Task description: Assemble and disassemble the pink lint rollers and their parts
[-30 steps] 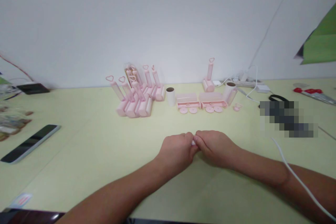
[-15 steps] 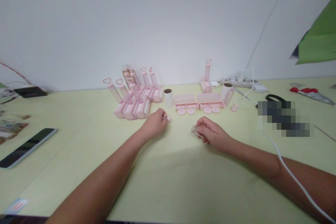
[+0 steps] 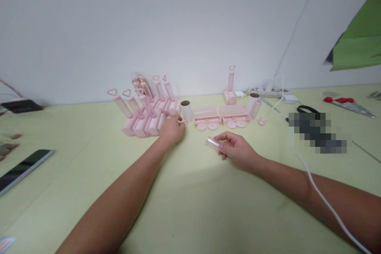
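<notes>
My left hand [image 3: 173,129] is closed, with a small pink part [image 3: 182,122] at its fingertips, beside the group of pink pieces. My right hand [image 3: 236,147] grips a clear plastic tube [image 3: 213,141] between thumb and fingers, its far end pointing left. Left of the left hand stand several pink rounded bases [image 3: 141,127] with clear pink tubes and heart-shaped tops [image 3: 112,92]. A white paper roll [image 3: 186,112] stands upright just past this hand. Beyond the right hand lie two opened pink cases [image 3: 206,120] with round pink discs [image 3: 212,126] in front.
At the back, another assembled pink piece [image 3: 230,95] stands near a second roll [image 3: 252,105]. A small pink heart-topped part [image 3: 261,121] lies right of it. A white cable [image 3: 315,190] crosses over my right forearm. Scissors [image 3: 348,105] lie far right, a phone [image 3: 24,170] left.
My left hand has moved left and away from me, to beside the pink bases, keeping the small part. The tube in my right hand has turned, showing more of its length.
</notes>
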`<action>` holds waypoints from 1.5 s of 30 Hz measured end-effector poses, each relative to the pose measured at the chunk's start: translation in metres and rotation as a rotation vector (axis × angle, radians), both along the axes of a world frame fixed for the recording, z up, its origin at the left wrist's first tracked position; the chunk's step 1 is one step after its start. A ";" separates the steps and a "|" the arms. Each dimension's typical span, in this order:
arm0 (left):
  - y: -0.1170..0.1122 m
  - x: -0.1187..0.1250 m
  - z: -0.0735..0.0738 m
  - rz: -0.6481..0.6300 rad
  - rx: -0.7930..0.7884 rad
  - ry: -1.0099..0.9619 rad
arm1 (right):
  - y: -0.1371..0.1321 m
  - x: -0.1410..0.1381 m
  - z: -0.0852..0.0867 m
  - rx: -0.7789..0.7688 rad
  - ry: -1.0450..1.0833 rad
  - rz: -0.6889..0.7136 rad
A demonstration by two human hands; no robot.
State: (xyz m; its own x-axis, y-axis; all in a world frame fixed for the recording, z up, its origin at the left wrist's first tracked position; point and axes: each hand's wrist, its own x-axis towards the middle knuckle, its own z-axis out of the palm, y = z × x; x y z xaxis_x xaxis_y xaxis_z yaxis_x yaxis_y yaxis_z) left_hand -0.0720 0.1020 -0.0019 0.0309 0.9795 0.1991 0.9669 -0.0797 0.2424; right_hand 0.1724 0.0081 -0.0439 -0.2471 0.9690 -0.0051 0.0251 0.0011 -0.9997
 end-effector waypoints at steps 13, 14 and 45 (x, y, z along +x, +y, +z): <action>-0.112 0.074 0.029 -0.657 -0.042 0.165 | -0.005 0.002 0.002 -0.076 0.209 0.017; -0.112 0.076 0.026 -0.652 -0.053 0.184 | -0.006 0.002 0.003 -0.110 0.288 0.024; -0.003 0.010 0.008 -0.035 0.189 -0.252 | -0.004 -0.002 0.001 -0.158 0.394 0.183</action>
